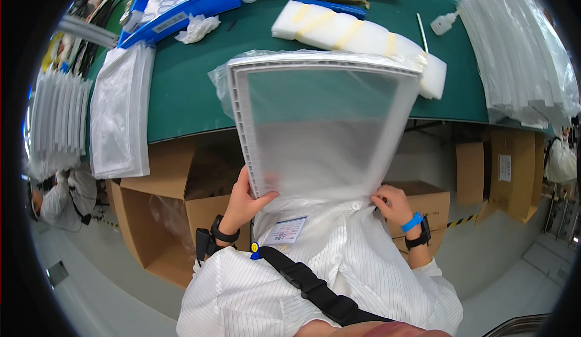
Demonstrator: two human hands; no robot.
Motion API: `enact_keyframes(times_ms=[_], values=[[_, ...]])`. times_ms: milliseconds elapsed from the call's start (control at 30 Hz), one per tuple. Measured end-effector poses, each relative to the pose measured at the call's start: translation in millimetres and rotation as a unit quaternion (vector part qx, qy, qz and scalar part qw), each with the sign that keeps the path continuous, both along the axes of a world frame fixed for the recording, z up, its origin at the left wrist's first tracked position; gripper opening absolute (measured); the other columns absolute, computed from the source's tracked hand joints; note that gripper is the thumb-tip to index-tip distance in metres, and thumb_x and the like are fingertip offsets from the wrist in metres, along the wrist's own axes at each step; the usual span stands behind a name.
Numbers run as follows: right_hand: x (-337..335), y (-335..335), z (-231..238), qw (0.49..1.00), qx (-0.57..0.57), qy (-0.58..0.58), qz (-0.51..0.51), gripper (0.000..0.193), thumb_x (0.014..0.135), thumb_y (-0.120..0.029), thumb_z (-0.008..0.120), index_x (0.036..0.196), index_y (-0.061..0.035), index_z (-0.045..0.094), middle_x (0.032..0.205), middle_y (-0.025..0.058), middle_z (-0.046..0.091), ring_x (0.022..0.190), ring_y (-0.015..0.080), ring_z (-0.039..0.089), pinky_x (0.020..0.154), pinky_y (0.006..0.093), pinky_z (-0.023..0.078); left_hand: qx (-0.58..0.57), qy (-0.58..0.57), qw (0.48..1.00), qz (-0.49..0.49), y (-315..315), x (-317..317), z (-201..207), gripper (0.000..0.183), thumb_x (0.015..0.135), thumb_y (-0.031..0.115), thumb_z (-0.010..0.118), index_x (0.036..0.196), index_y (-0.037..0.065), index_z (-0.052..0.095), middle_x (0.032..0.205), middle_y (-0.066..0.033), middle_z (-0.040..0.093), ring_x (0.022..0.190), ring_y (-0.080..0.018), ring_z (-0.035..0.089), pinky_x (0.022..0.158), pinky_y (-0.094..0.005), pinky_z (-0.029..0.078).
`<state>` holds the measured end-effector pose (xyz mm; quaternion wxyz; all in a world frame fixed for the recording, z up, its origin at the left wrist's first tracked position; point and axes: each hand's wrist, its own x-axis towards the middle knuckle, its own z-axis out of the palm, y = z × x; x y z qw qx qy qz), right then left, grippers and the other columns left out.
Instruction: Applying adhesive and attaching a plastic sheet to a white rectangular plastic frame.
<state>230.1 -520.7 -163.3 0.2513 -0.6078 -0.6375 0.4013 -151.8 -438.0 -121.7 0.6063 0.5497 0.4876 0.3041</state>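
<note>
A flat rectangular panel (pixel 321 155) with a white frame and a translucent face leans between the table edge and my body, with clear plastic film around it. My left hand (pixel 243 204) is closed on the panel's lower left edge, the thumb lying over its face. At the lower right corner, my right hand (pixel 394 205) pinches the edge of the film-covered panel between thumb and fingers. The far edge of the panel reaches over the green table (pixel 187 95), close to a white foam block (pixel 351 29) with yellowish tape strips.
A blue bin (pixel 175 19) stands at the far left, with crumpled white tissue (pixel 198 29) beside it. Bagged panels (pixel 121 107) lie at left; stacks of wrapped panels stand at far left and right (pixel 514 52). Cardboard boxes (pixel 157 216) sit below the table. A small white bottle (pixel 443 23) lies far right.
</note>
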Motion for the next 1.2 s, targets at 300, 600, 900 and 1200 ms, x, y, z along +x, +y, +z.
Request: enact_keyframes(times_ms=[300,600,900,1200], values=[[11,4,5,0.980,-0.090,-0.060,0.165,0.019,0.081,-0.022,0.064,0.085,-0.0029,0.065,0.082,0.0116,0.063,0.078,0.0301,0.059,0.068,0.0363,0.049,-0.037,-0.009,0.999,0.005,-8,1,-15,0.068,0.076,0.000,0.073,0.134,0.001,0.038,0.117,-0.0080,0.057,0.106,-0.0146,0.056,0.093,-0.0293,0.044],[-21,13,-7,0.918,0.007,0.329,-0.222,0.037,0.094,-0.017,0.055,0.123,0.0022,0.045,0.102,0.0066,0.060,0.092,0.0125,0.057,0.083,0.0282,0.046,-0.091,0.022,0.992,-0.082,-1,1,-16,0.078,0.073,-0.002,0.074,0.139,0.002,0.030,0.128,-0.0080,0.048,0.117,-0.0177,0.049,0.100,-0.0326,0.040],[17,35,88,0.829,0.256,0.362,-0.342,0.024,0.097,-0.013,0.043,0.115,0.0029,0.047,0.079,0.0096,0.057,0.063,0.0164,0.056,0.059,0.0296,0.048,0.147,0.035,0.957,-0.249,60,67,37,0.047,0.071,0.015,0.083,0.109,0.000,0.059,0.092,-0.0077,0.067,0.079,-0.0126,0.063,0.071,-0.0253,0.050],[176,41,278,0.781,0.363,0.065,-0.503,0.036,0.098,-0.029,0.049,0.115,0.0018,0.059,0.089,0.0074,0.063,0.075,0.0146,0.060,0.069,0.0262,0.049,0.189,-0.078,0.923,-0.326,98,171,76,0.009,0.084,0.003,0.067,0.092,-0.002,0.069,0.086,-0.0101,0.072,0.078,-0.0150,0.070,0.068,-0.0233,0.056]])
